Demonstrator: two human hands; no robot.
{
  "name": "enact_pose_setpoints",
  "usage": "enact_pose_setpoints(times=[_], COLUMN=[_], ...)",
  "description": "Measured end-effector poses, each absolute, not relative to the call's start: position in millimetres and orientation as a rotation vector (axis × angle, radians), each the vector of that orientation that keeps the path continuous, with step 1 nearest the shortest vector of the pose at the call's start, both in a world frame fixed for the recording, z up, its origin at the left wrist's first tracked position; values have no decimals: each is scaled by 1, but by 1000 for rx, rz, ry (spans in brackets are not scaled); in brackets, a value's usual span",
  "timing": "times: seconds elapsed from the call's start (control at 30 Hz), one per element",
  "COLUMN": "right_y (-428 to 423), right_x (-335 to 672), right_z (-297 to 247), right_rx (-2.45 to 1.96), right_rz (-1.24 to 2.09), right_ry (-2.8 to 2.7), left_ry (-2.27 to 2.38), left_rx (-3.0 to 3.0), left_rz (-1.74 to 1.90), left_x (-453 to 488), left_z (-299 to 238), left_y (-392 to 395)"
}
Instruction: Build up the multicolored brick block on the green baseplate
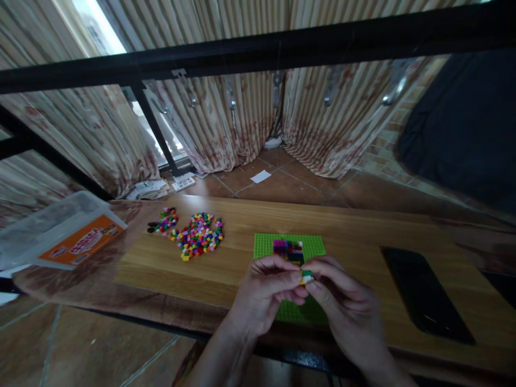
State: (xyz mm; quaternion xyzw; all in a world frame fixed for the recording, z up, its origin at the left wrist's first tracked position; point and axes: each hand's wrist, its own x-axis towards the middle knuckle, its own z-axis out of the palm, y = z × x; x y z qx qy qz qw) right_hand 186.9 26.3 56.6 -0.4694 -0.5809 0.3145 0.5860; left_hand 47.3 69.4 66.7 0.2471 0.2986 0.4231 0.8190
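I see wooden table (363,231), green baseplate (266,244) at its near edge, loose brick pile (197,236) to the left. My left hand (262,293) and right hand (346,306) both pinch small green-white brick (307,276), just above baseplate.

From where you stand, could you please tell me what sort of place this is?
Most likely a room at home: striped curtains hang to a tiled floor, and on the wooden table lie a green baseplate and a pile of toy bricks.
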Motion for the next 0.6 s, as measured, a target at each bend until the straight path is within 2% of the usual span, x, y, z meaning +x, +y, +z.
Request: enact_pose_setpoints(times=[0.2, 0.33, 0.6], right_y=[31, 35, 47], right_x=[179, 174, 164], right_z=[51, 49, 48], right_rx=[-1130, -1100, -1130], right_rz=[633, 682, 714], right_ry=[-1362, -1305, -1108], left_ry=[688, 804, 775], left_rx=[655, 910, 1237], left_rz=[1113, 1281, 1327], left_x=[46, 42, 45], left_z=[63, 64, 59], left_y=[66, 64, 69])
